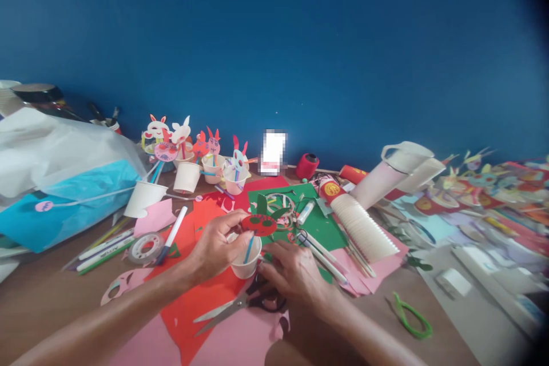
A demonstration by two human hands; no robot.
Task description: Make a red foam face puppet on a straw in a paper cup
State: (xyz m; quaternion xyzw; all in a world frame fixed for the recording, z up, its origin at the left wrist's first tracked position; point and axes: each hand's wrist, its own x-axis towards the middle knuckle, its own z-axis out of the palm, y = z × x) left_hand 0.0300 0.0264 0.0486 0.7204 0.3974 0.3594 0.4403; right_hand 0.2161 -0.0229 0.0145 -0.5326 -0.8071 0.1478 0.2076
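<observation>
My left hand (221, 243) is pinched on a red paper face (262, 225) with green eyes and green ear-like pieces. The face tops a blue stick (249, 249), whose lower end stands inside a white paper cup (245, 267). At the cup's right side is my right hand (295, 269), fingers bent against its wall; its grip is partly hidden. Scissors (221, 315) lie slightly open just below the cup, their black handles (270, 296) under my right hand. Red paper (184, 291) and pink paper (240, 340) spread beneath.
Several cups with paper animal faces, one a white cup (187, 177), stand at the back left. A tape roll (146, 248) and markers lie left. Stacked cups (364, 226), a tumbler (380, 180), green paper (326, 229) and a green pipe cleaner (414, 323) are right.
</observation>
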